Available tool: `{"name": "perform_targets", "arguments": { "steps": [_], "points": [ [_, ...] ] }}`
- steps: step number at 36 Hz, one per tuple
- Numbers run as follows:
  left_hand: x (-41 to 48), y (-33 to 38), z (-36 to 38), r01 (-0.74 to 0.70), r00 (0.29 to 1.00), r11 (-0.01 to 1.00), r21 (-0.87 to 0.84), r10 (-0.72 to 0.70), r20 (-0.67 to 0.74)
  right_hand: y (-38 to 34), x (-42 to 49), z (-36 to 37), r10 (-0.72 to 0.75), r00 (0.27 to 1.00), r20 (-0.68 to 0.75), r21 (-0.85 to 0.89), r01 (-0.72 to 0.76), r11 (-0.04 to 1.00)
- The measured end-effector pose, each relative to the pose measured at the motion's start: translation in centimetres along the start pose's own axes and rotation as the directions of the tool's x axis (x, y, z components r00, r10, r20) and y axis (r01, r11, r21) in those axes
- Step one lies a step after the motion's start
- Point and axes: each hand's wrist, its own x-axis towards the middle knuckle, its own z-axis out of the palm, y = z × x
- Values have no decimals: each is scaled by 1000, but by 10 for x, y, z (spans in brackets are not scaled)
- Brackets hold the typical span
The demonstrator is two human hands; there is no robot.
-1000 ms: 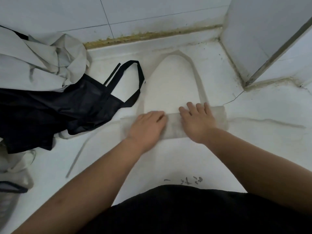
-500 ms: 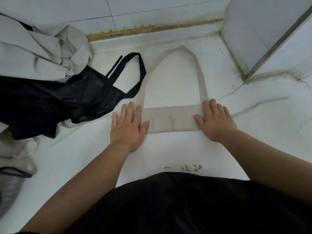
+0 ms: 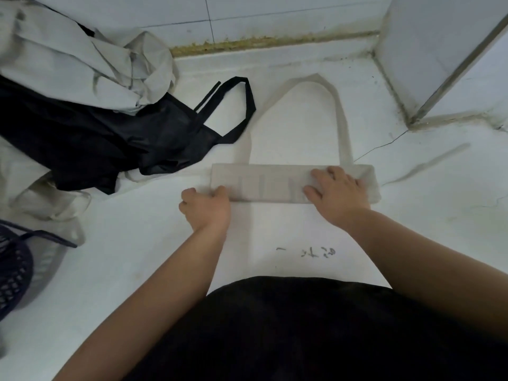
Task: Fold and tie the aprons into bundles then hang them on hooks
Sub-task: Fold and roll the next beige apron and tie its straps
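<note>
A pale grey apron [image 3: 264, 182] lies folded into a long flat strip on the white surface, its neck loop [image 3: 321, 81] stretched away from me. My left hand [image 3: 206, 207] has curled fingers and grips the strip's near left corner. My right hand [image 3: 338, 193] lies on the right part of the strip with the fingers bent over it. One thin tie [image 3: 428, 163] trails off to the right.
A black apron [image 3: 110, 133] with a looped strap lies crumpled at the left, under a heap of pale grey aprons [image 3: 77, 59]. A dark mesh basket [image 3: 13, 268] sits at the left edge. A tiled wall runs behind and a white corner post [image 3: 439, 50] stands right.
Both hands lay flat at the strip's ends half a second ago. Now the left hand has curled on the near left corner and the right hand has shifted inward onto the strip.
</note>
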Motion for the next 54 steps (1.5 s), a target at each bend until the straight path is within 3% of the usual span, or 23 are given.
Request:
{"name": "perform_targets", "arguments": {
  "steps": [5, 10, 13, 16, 20, 23, 26, 29, 31, 35, 38, 39, 42, 44, 50, 54],
  "points": [
    [-8, 12, 17, 271, 960, 877, -396, -276, 46, 4, 4, -4, -26, 999, 44, 13, 25, 1000],
    [-18, 22, 36, 284, 957, 834, -474, -274, 91, 11, 8, -4, -64, 997, 52, 6, 64, 998],
    [-25, 18, 44, 86, 996, 923, -376, -88, 10, 12, 9, -5, -91, 994, 64, 5, 91, 996],
    [-24, 8, 46, -169, 985, 974, -148, 164, -46, 17, 12, -6, -122, 990, 69, 5, 122, 993],
    [-20, -5, 47, -480, 877, 872, 96, 479, 38, 19, 12, -2, -144, 988, 50, -23, 145, 989],
    [-18, -11, 51, -609, 792, 762, 220, 602, 104, 20, 12, 0, -156, 987, 35, -37, 157, 987],
    [-16, -12, 56, -626, 775, 720, 300, 616, 138, 21, 13, 0, -162, 986, 40, -40, 163, 986],
    [-19, -4, 55, -579, 812, 792, 195, 581, 55, 22, 13, 0, -166, 985, 41, -51, 168, 985],
    [-16, 0, 51, -607, 788, 767, 208, 615, 29, 22, 13, 0, -166, 986, 36, -56, 168, 984],
    [-12, -4, 52, -759, 591, 485, 434, 794, 147, 22, 13, 0, -166, 985, 41, -59, 168, 984],
    [-5, -12, 55, -772, 451, 209, 600, 845, 286, 21, 13, 1, -165, 985, 51, -53, 168, 984],
    [-4, -10, 55, -759, 457, 174, 628, 829, 323, 22, 12, 1, -168, 985, 51, -51, 170, 984],
    [-11, 4, 56, -691, 598, 177, 701, 685, 416, 22, 13, 0, -170, 984, 50, -45, 172, 984],
    [-10, 6, 60, -662, 641, 146, 736, 620, 453, 22, 12, 0, -170, 984, 56, -41, 173, 984],
    [2, 0, 45, -757, 515, -10, 653, 606, 606, 23, 10, -1, -165, 984, 64, -30, 167, 986],
    [-1, 3, 43, -827, 458, 32, 562, 618, 639, 18, 10, -1, -146, 987, 67, -48, 150, 988]
  ]
}}
